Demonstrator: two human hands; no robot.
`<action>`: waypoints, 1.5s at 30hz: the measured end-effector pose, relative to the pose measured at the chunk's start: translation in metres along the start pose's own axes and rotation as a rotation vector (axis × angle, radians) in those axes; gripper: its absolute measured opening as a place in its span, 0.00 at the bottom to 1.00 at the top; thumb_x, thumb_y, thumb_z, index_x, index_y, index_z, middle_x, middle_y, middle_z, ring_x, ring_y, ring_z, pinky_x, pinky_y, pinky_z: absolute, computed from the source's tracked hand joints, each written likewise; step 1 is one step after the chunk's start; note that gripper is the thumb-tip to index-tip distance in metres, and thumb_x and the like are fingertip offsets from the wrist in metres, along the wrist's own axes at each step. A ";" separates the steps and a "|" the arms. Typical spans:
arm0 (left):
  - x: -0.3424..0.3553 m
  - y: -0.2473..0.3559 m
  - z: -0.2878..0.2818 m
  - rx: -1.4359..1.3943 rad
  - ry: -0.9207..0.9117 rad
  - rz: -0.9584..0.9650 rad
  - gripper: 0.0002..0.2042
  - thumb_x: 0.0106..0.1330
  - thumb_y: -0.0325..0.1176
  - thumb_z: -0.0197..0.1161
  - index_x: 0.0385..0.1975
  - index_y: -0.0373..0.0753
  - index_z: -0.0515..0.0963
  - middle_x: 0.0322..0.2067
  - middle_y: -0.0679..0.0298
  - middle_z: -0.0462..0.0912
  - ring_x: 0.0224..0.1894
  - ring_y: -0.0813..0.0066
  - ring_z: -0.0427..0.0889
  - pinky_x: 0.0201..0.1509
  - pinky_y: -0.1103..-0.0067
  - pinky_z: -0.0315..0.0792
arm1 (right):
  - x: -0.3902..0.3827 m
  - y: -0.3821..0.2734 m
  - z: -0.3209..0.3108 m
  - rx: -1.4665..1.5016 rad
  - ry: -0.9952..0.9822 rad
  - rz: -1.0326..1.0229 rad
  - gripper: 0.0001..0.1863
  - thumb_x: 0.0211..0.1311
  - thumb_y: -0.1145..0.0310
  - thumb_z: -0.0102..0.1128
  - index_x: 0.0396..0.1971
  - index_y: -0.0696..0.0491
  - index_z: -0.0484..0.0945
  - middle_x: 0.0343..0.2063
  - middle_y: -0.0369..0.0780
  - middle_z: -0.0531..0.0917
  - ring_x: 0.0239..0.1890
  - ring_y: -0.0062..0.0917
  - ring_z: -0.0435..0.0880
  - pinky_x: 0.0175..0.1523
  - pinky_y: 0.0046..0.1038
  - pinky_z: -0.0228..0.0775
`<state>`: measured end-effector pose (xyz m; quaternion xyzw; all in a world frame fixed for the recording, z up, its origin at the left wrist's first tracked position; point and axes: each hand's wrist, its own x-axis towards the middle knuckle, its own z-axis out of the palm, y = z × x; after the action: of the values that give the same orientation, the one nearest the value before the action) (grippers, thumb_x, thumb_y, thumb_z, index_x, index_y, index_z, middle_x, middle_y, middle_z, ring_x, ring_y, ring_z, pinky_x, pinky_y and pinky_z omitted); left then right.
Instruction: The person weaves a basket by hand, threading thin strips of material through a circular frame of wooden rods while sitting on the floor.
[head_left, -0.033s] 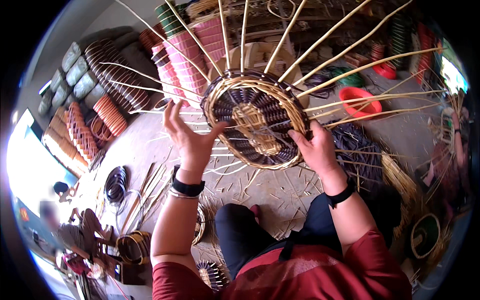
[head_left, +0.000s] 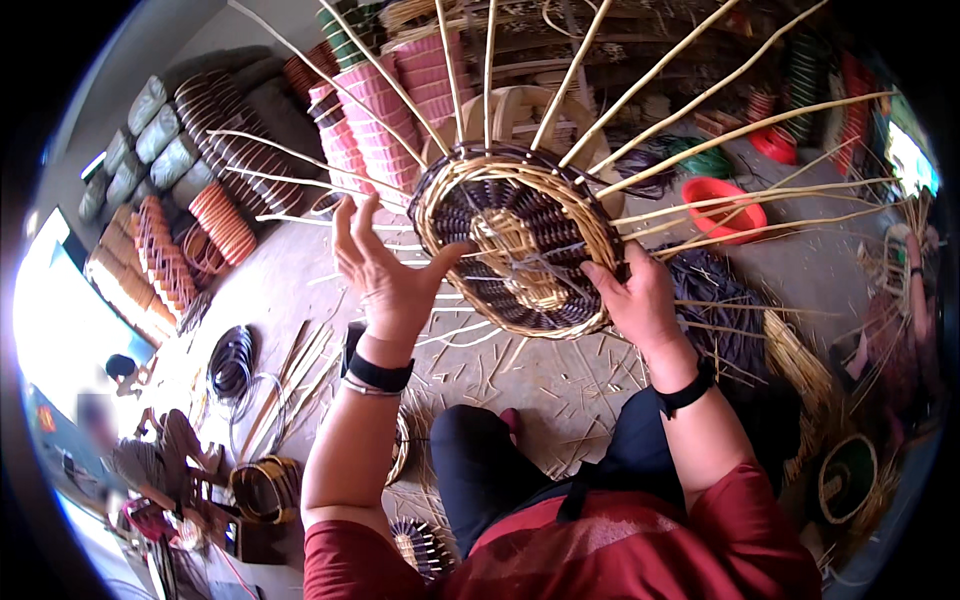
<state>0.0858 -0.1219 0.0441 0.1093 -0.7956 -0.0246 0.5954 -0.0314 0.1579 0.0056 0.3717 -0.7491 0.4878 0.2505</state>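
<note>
A round woven basket base [head_left: 545,225], dark brown and pale, with long pale rods radiating from it, is held tilted in front of me. My left hand [head_left: 385,270] is open at its left side, fingers spread upward, thumb reaching to the rim. My right hand [head_left: 635,290] grips the right rim with the thumb on the face. A thin grey strand crosses the woven centre. Whether my left fingertips touch the rods behind them I cannot tell.
Stacked baskets [head_left: 220,225], a red basin [head_left: 722,210], dark strips [head_left: 715,300], a cable-like coil [head_left: 230,370] and scattered offcuts surround me. A co-worker [head_left: 150,460] sits lower left near a basket [head_left: 265,490]; another person's arm [head_left: 915,280] shows at right.
The basket base and both my hands have shifted very slightly to the right in view. My grip looks the same.
</note>
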 end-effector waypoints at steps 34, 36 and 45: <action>-0.003 -0.001 0.001 -0.592 -0.315 -0.110 0.31 0.51 0.41 0.83 0.54 0.34 0.83 0.63 0.52 0.70 0.64 0.59 0.73 0.66 0.67 0.71 | -0.049 0.047 -0.013 0.534 -0.280 0.730 0.31 0.61 0.54 0.76 0.58 0.54 0.77 0.39 0.30 0.81 0.33 0.12 0.74 0.30 0.18 0.67; -0.006 -0.017 0.016 -0.609 -0.270 -0.106 0.31 0.54 0.42 0.82 0.56 0.33 0.81 0.62 0.54 0.70 0.64 0.61 0.73 0.66 0.70 0.72 | -0.027 0.041 -0.011 0.730 -0.094 0.575 0.34 0.59 0.48 0.76 0.57 0.55 0.76 0.38 0.30 0.80 0.35 0.12 0.75 0.33 0.19 0.68; -0.212 -0.090 0.186 -0.723 -0.381 -0.346 0.55 0.40 0.66 0.81 0.65 0.34 0.71 0.68 0.48 0.64 0.70 0.49 0.64 0.74 0.57 0.60 | -0.073 0.211 0.079 0.762 0.026 0.756 0.38 0.66 0.34 0.61 0.59 0.53 0.74 0.48 0.34 0.79 0.47 0.22 0.76 0.56 0.30 0.69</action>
<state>-0.0216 -0.1834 -0.2245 0.0191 -0.8014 -0.4203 0.4252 -0.1576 0.1608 -0.1943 0.1348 -0.5974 0.7858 -0.0861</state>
